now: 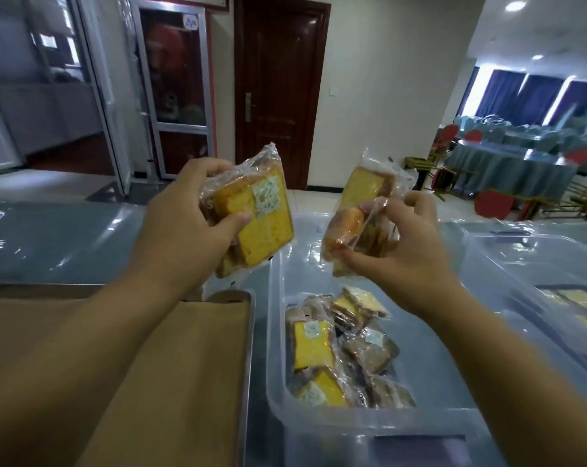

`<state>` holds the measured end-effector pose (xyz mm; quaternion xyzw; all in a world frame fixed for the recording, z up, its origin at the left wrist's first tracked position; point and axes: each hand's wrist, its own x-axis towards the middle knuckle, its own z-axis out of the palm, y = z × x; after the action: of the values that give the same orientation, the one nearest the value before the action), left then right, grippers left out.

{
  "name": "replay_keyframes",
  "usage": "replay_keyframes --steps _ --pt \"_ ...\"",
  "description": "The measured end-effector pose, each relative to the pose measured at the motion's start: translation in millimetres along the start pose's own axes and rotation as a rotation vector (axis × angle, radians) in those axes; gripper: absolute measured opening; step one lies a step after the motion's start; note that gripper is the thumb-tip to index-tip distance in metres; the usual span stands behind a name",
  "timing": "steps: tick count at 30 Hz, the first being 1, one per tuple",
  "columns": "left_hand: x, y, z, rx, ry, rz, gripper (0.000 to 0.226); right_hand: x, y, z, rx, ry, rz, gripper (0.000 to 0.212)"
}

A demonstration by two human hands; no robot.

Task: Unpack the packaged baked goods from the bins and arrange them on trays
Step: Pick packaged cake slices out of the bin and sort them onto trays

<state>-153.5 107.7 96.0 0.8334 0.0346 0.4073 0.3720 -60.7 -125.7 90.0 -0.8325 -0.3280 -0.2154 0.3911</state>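
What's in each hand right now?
Left hand: gripping wrapped cake slices.
Right hand: pinching wrapped cake and bun.

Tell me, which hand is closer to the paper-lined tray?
Left. The left hand holds wrapped cake above the tray at its far right corner; the right hand holds packets over the clear bin beside it.
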Motion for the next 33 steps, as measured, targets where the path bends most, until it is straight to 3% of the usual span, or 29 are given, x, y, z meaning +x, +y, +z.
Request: replay_keyframes --steps 7,14,19,23,27,33 --pt "-58 -46 -129 0.050 0.015 -0.113 0.049 -30 -119 73 0.226 -0.044 -0.038 0.046" --pt "-130 -116 -221 0.129 0.007 -0.310 0.056 -77 -190 177 0.388 -0.276 -0.004 0.046" --pt "-160 -164 -257 0.035 -0.001 -0.513 0.066 -95 -214 245 0.449 -0.387 0.078 0.044" --pt "-170 -208 -272 0.107 0.018 -0.670 0.069 -95 -221 299 0.530 -0.448 0.127 0.041" --pt "-166 -259 -287 0.192 -0.044 -0.723 0.049 -85 -220 360 0.560 -0.462 0.186 0.040" --pt "-132 -344 -304 0.287 -0.115 -0.753 0.046 -49 -211 461 0.541 -0.530 0.289 0.039"
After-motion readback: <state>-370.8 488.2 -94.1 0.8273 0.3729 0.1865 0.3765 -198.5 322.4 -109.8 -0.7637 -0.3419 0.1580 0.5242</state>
